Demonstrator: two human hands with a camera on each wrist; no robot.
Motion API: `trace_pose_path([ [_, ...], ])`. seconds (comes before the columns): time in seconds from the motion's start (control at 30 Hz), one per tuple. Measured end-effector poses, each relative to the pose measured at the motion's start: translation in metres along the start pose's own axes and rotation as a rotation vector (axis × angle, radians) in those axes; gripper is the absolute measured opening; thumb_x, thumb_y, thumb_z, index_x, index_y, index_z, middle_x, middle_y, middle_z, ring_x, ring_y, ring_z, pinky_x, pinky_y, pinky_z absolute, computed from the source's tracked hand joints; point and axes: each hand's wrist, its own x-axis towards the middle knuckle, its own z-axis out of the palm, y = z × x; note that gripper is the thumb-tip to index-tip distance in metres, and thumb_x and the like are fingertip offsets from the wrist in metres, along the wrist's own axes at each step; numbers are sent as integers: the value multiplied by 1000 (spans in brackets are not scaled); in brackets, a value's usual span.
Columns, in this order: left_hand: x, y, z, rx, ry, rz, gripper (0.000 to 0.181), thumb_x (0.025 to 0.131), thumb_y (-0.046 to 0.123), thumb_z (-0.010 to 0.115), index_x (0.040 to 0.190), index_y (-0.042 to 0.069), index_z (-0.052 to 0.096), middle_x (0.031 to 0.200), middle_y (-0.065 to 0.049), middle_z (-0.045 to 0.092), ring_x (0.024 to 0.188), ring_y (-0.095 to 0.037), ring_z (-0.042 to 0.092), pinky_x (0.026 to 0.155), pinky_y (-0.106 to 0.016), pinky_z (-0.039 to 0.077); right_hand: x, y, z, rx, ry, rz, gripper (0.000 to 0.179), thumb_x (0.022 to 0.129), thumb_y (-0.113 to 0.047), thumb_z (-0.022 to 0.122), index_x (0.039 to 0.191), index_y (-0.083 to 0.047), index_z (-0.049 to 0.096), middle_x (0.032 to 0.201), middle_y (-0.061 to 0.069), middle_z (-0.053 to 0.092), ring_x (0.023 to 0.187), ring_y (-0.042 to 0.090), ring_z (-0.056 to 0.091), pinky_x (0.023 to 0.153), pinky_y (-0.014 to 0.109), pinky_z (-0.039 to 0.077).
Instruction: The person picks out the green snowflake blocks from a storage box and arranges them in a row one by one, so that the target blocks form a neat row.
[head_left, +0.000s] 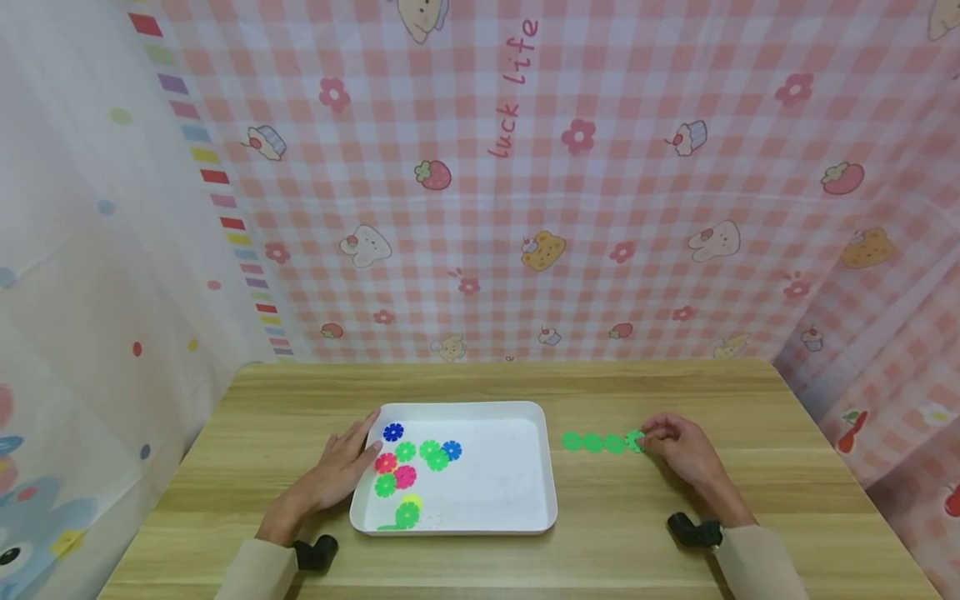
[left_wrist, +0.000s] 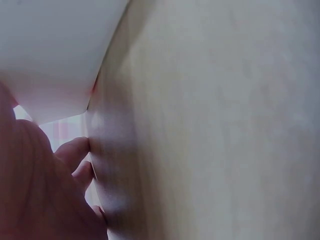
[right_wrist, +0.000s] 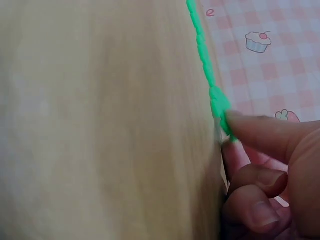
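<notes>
Discs of green plastic [head_left: 593, 442], thin and notched around the edge, lie in a touching row on the wood-grain table [head_left: 622, 533]; the right hand [head_left: 688, 452] pinches the end disc [head_left: 633, 441]. To their left, the left hand [head_left: 339, 468], fingers extended, rests against the side of a smooth white tray [head_left: 498, 467], rectangular with rounded corners. Inside lie green, pink, blue and yellow discs [head_left: 437, 459]. Behind, pink-and-white checked cloth [head_left: 495, 242] reads "luck life" among printed strawberries and cupcakes.
</notes>
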Motion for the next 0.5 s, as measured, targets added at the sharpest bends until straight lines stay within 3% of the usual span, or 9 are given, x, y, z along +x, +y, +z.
trace_pose_path([
  [0.33, 0, 0, 0, 0, -8, -6, 65, 107, 47, 28, 161, 19, 6, 165, -16, 13, 151, -42, 6, 116, -65, -10, -1, 1, 3, 7, 20, -1, 23, 89, -12, 73, 107, 1, 64, 88, 7, 64, 74, 12, 53, 64, 22, 43],
  [0.5, 0, 0, 0, 0, -6, -5, 65, 107, 48, 29, 161, 20, 6, 165, -15, 13, 151, -42, 7, 116, -65, -10, -2, -1, 1, 29, 7, -1, 25, 91, -12, 71, 110, 1, 62, 92, 9, 63, 79, 14, 54, 67, 23, 45],
])
